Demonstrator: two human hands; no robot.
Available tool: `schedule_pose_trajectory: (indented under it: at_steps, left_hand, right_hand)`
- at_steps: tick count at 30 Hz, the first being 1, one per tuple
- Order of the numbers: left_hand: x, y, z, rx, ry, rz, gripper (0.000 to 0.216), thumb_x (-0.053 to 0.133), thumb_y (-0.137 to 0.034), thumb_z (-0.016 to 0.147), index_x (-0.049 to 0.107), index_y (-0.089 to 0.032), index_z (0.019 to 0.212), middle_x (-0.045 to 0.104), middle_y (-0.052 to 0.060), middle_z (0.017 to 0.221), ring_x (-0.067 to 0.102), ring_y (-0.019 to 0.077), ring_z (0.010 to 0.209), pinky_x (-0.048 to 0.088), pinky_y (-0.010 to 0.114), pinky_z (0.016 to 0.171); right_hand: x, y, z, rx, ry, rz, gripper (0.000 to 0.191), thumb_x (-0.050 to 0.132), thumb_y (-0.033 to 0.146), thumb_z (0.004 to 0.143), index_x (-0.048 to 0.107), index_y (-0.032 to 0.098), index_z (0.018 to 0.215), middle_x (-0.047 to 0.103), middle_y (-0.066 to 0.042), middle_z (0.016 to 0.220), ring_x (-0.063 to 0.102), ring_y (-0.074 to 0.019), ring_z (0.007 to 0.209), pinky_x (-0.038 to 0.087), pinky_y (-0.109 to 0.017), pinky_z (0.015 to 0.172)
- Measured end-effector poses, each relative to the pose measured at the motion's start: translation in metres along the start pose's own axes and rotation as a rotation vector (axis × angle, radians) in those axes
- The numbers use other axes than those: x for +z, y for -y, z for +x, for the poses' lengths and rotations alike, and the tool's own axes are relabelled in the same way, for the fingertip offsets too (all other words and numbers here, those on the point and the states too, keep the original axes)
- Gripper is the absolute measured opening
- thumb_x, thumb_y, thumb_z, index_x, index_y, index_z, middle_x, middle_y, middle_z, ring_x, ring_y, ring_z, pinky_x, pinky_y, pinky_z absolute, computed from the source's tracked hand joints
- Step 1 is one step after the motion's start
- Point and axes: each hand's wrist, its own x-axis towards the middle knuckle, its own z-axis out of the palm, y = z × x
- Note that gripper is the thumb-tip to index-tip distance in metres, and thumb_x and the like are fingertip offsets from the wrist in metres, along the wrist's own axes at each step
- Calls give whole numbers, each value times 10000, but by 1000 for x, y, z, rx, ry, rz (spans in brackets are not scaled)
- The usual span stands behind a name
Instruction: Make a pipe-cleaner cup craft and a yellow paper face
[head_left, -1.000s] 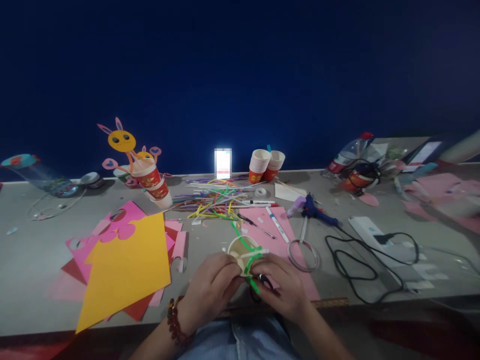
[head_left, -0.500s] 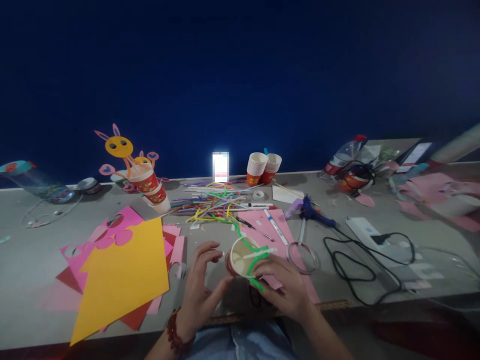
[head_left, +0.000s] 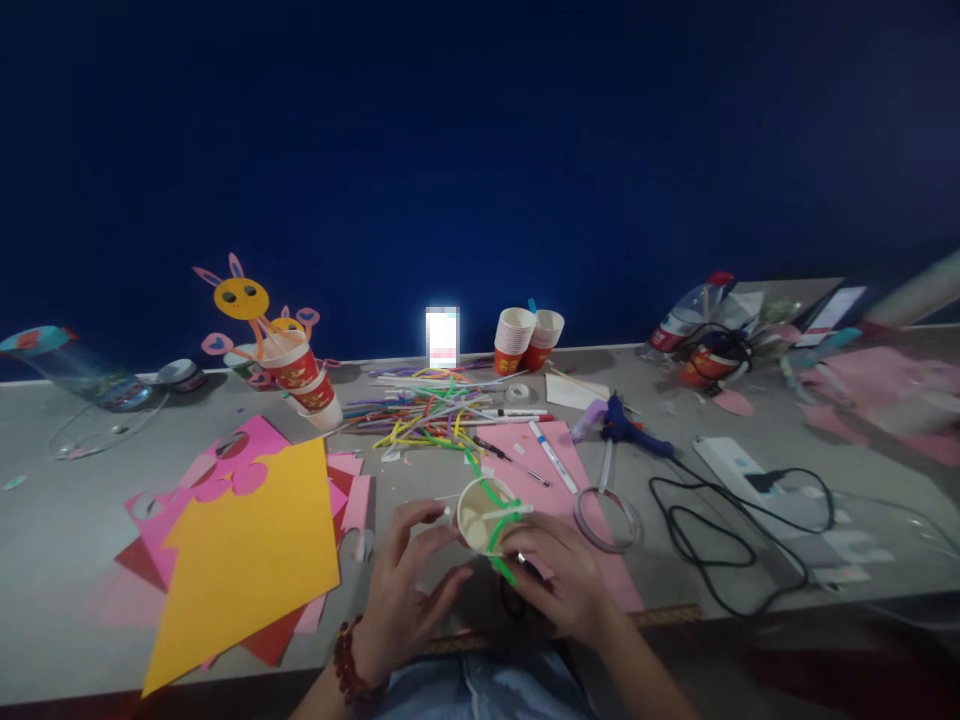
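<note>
A paper cup [head_left: 474, 530] with its mouth toward me is in front of me, over the table's near edge. A green pipe cleaner [head_left: 491, 494] bends across its rim, and a short white stick [head_left: 510, 512] crosses its mouth. My right hand [head_left: 562, 575] is closed around the cup's right side, its fingers beside the green pipe cleaner. My left hand [head_left: 409, 570] is at the cup's left side, thumb and fingers apart, fingertips close to the rim; whether they touch it I cannot tell. Dark loops, partly hidden, show below my right hand.
Loose pipe cleaners [head_left: 427, 410] lie behind the cup. Yellow sheets [head_left: 255, 560] over pink ones are at left, near a stacked-cup figure [head_left: 304, 375]. At right are pink paper [head_left: 600, 560], a tape ring [head_left: 606, 520], a blue glue gun [head_left: 634, 432] and a power strip [head_left: 739, 490].
The cup has shifted slightly left and its mouth has turned more toward me. My right hand moved with it. My left fingertips have come nearer the rim.
</note>
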Motion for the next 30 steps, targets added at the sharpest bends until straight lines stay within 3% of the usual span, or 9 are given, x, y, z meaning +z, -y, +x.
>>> schedule_pose_trajectory:
  at_steps: [6, 10, 13, 15, 20, 22, 27, 30]
  left_hand:
    - [-1, 2, -5, -115, 28, -158, 291, 623, -233, 916, 588, -234, 1205, 556, 111, 1284, 546, 271, 1236, 500, 443, 1023]
    - [4, 11, -4, -367, -61, -570, 269, 560, -345, 971, 580, -224, 1211, 559, 135, 1301, 567, 278, 1211, 520, 442, 986]
    - [9, 24, -1, -514, 44, -856, 423, 580, -480, 952, 561, -216, 1282, 564, 159, 1349, 583, 301, 1211, 520, 460, 996]
    - [7, 33, 3, -529, 105, -905, 489, 620, -506, 924, 559, -210, 1309, 560, 168, 1375, 556, 322, 1259, 484, 492, 1046]
    - [-25, 37, 38, -369, 17, -689, 399, 624, -389, 944, 572, -237, 1309, 544, 140, 1398, 508, 297, 1319, 440, 476, 1088]
    - [-43, 27, 62, -250, 129, -593, 357, 635, -373, 936, 614, -233, 1264, 594, 130, 1346, 519, 295, 1310, 419, 472, 1108]
    - [-64, -12, 121, -17, 656, -509, 365, 682, -384, 908, 645, -259, 1249, 689, 85, 1216, 622, 259, 1169, 477, 415, 1027]
    - [-57, -22, 135, 34, 731, -520, 216, 639, -388, 937, 708, -234, 1073, 731, 66, 1010, 679, 220, 949, 522, 347, 872]
  right_hand:
    - [4, -1, -4, 47, 14, 24, 55, 603, 204, 937, 648, 227, 958, 737, -45, 918, 685, -178, 854, 529, -280, 785]
    - [5, -2, -3, 44, -14, 96, 42, 620, 228, 937, 661, 224, 946, 734, -48, 885, 690, -180, 825, 541, -283, 761]
    - [5, -3, 0, 40, -15, 178, 46, 649, 261, 929, 670, 220, 926, 733, -48, 855, 697, -186, 817, 549, -293, 765]
    - [5, -4, 2, 43, 0, 225, 46, 666, 262, 921, 672, 217, 913, 732, -44, 837, 697, -182, 810, 550, -291, 764]
    - [7, -5, 5, 33, 72, 357, 67, 690, 267, 915, 681, 201, 910, 732, -55, 848, 694, -169, 824, 546, -268, 758]
    - [9, -6, 5, 38, 107, 387, 91, 690, 285, 917, 686, 195, 900, 729, -62, 846, 690, -167, 813, 546, -267, 751]
    - [13, -8, 4, 6, 159, 354, 135, 657, 323, 932, 679, 192, 912, 708, -49, 796, 671, -158, 752, 536, -265, 701]
    - [13, -7, 6, -34, 155, 352, 148, 652, 331, 937, 678, 192, 893, 713, -48, 785, 678, -159, 762, 541, -270, 721]
